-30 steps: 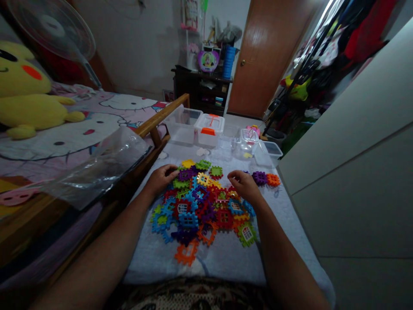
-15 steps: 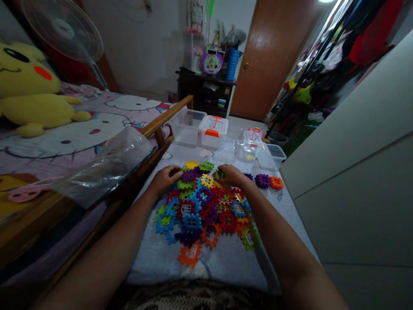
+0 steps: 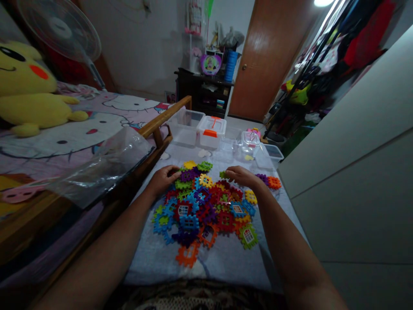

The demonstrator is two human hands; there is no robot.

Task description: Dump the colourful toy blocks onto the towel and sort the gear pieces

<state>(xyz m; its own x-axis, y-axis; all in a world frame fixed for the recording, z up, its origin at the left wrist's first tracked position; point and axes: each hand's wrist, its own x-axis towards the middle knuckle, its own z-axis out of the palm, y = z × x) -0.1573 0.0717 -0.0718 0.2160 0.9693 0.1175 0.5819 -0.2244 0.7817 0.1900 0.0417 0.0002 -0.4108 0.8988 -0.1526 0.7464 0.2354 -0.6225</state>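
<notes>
Green piece (image 3: pixel 223 174) sits in the right hand (image 3: pixel 241 175), at the 9 o'clock tip of that grip, seemingly pinched between thumb and fingers. It lies toward 1 o'clock from the middle of the pile of toy blocks (image 3: pixel 211 213); fingers cover much of it, so its long axis cannot be told. The left hand (image 3: pixel 164 179) is farther off, curled at the pile's 10 o'clock edge; whether it pinches anything cannot be told. Just past the right wrist, toward 3 o'clock, are a purple block (image 3: pixel 263 178) and an orange block (image 3: pixel 274 183), with a yellow block (image 3: pixel 251 197) toward 5 o'clock. Loose blocks fill the space between the hands. Clear boxes (image 3: pixel 211 141) stand beyond, around 12 o'clock.
</notes>
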